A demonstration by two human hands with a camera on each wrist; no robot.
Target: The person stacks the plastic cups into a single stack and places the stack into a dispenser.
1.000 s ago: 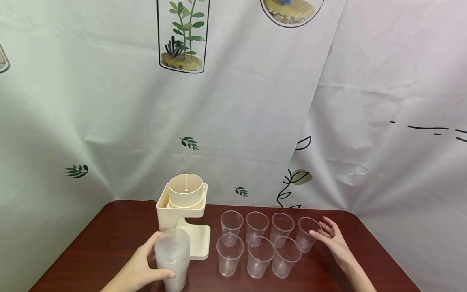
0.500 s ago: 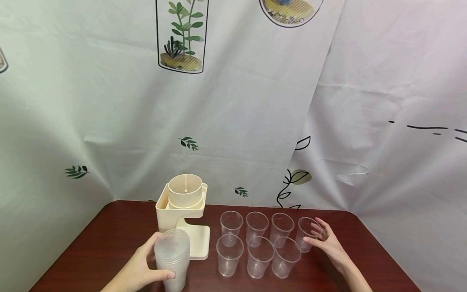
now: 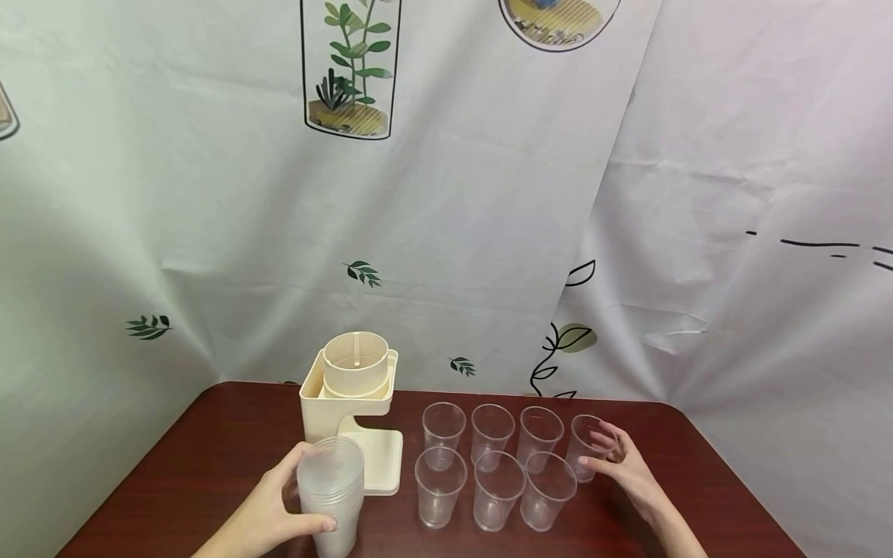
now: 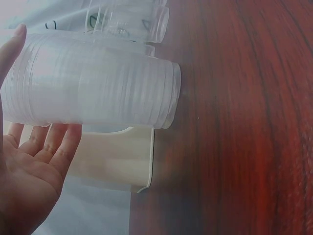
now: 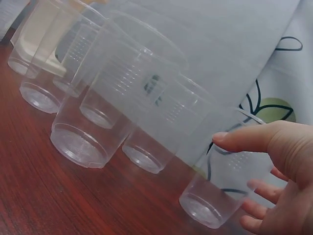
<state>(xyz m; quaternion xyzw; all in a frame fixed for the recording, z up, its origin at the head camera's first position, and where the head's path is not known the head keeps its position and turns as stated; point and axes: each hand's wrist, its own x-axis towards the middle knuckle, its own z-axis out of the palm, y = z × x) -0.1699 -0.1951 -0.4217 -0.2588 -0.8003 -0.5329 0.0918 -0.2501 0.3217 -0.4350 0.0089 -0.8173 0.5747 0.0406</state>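
Observation:
My left hand [image 3: 265, 508] grips a tall stack of nested clear plastic cups [image 3: 331, 488] at the near left of the table. In the left wrist view the fingers [image 4: 66, 144] lie along one side of the stack, and the thumb lies on the other. My right hand [image 3: 635, 474] holds a single clear plastic cup [image 3: 580, 457] at the right end of the back row. The right wrist view has the thumb on this cup's [image 5: 208, 191] near side and the other fingers around the far side. The cup stands upright on the table.
Several clear plastic cups stand in two rows; a front-row cup [image 3: 436, 496] is nearest the stack. Behind the stack is a cream-coloured stand [image 3: 380, 457] with a round open holder [image 3: 356, 376] on top. A patterned white sheet [image 3: 453, 232] hangs behind the dark red table [image 3: 188, 465].
My right hand has moved a little left, bringing its thumb and fingers around the rightmost cup. The left hand, the stack and the standing cups have stayed put.

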